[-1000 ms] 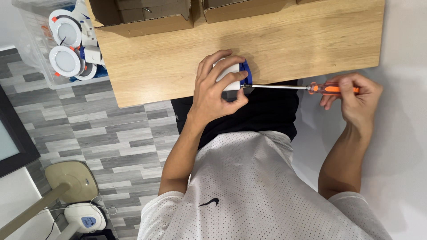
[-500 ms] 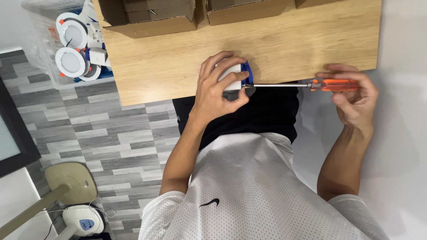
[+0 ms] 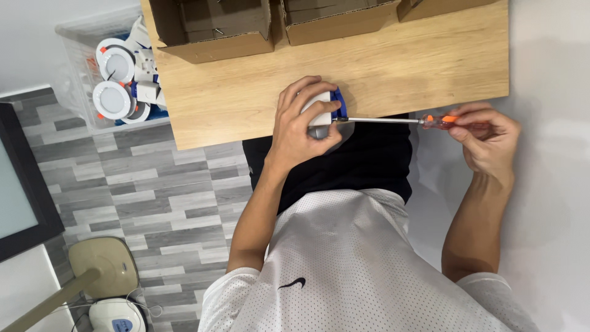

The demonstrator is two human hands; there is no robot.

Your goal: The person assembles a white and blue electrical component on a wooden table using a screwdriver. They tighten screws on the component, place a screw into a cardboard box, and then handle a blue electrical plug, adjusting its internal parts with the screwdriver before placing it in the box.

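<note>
I see my left hand (image 3: pixel 301 123) clamped over a small white part (image 3: pixel 318 108) at the near edge of the table (image 3: pixel 246 92), fingers curled round its top and thumb pressing from below, so most of the part is covered. A blue piece (image 3: pixel 339 106) shows at the part's right side, just past my fingertips. The part sits where the wooden top ends, over my lap.

My right hand (image 3: pixel 485 138) is off the table's right corner, well apart from the left. Its fingers are closed narrow round the orange handle of a screwdriver (image 3: pixel 393 120). The steel shaft runs level and leftward along the table edge, and its tip meets the part beside the blue piece, right under my left thumb. I cannot tell exactly what the tip sits in; my hand hides it.

On the far side of the table stand open cardboard boxes (image 3: pixel 215 31), side by side, well clear of both hands. Left of the table a clear bin (image 3: pixel 80 67) holds round white lamps (image 3: pixel 110 98) with orange clips. Grey plank floor (image 3: pixel 153 197) lies below, with a beige stand base (image 3: pixel 101 267) near the lower left corner.
</note>
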